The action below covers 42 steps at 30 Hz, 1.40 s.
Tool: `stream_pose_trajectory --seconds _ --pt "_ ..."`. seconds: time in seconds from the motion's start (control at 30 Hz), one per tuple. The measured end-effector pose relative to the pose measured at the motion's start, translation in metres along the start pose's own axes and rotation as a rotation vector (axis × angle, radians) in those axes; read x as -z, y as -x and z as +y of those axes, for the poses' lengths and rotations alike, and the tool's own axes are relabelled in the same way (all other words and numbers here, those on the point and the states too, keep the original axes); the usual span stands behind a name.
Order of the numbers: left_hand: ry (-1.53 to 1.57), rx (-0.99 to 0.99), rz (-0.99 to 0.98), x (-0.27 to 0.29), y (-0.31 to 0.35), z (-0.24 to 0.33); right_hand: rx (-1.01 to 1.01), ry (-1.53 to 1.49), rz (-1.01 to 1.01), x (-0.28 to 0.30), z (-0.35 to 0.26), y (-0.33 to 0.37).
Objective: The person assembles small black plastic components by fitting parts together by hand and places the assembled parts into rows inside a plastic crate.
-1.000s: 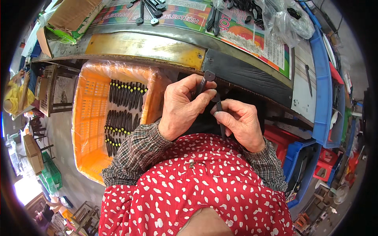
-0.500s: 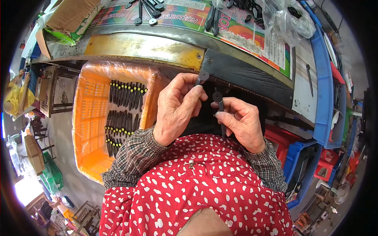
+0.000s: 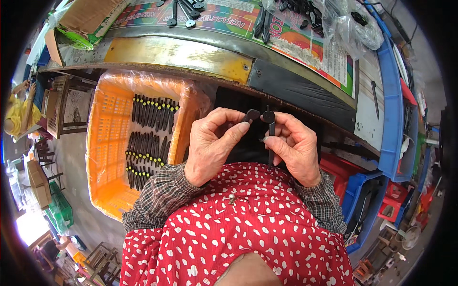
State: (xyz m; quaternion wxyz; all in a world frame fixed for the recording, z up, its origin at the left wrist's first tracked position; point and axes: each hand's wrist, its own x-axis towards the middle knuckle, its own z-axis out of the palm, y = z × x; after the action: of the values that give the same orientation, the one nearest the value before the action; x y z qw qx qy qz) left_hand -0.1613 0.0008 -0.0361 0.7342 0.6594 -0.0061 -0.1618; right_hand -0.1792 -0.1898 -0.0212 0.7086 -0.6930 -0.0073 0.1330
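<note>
Close together in front of my lap are my two hands. Between thumb and fingers, my left hand (image 3: 210, 143) pinches a dark flat piece with a rounded head (image 3: 251, 114). My right hand (image 3: 300, 150) grips a slim black piece with a round head (image 3: 269, 117), held upright with its narrow shank running down past the thumb. The two heads are nearly side by side; whether they touch I cannot tell. Left of my hands, an orange plastic basket (image 3: 102, 178) lined with clear film holds rows of slim black pieces with yellow dots (image 3: 151, 114).
The workbench edge (image 3: 176, 57) runs just beyond my hands. On the bench lie long black pieces (image 3: 190, 21), a clear plastic bag (image 3: 348, 33) and an open carton (image 3: 86, 21). Blue trays (image 3: 389, 109) and a red stool (image 3: 336, 171) stand at the right.
My left hand has moved slightly right and down, bringing its piece close to the head of the piece in my right hand. Both grips stay closed.
</note>
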Motion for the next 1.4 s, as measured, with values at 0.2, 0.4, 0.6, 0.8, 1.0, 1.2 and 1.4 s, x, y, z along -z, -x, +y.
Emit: stream_pose_trajectory --seconds 0.2,0.4,0.6,0.8,1.0,1.2,1.4 --pt "0.040 0.004 -0.064 -0.005 0.001 -0.001 0.027 -0.007 0.006 -0.002 0.001 -0.001" --pt "0.098 0.021 -0.081 -0.012 0.000 0.003 0.040 -0.020 0.008 -0.003 0.002 -0.001" --pt "0.135 0.012 -0.084 -0.015 -0.001 0.000 0.053 -0.025 0.007 -0.002 0.004 -0.001" --pt "0.150 0.054 -0.092 -0.015 -0.002 0.000 0.061 -0.015 0.008 -0.002 0.006 -0.001" --pt "0.155 0.040 -0.094 -0.015 -0.001 0.001 0.064 -0.025 0.009 -0.004 0.005 -0.001" --pt "0.148 0.017 -0.090 -0.016 -0.002 0.001 0.064 -0.026 -0.003 -0.003 0.006 -0.002" --pt "0.189 0.044 -0.105 -0.016 -0.002 0.000 0.071 -0.051 -0.011 -0.004 0.009 -0.001"
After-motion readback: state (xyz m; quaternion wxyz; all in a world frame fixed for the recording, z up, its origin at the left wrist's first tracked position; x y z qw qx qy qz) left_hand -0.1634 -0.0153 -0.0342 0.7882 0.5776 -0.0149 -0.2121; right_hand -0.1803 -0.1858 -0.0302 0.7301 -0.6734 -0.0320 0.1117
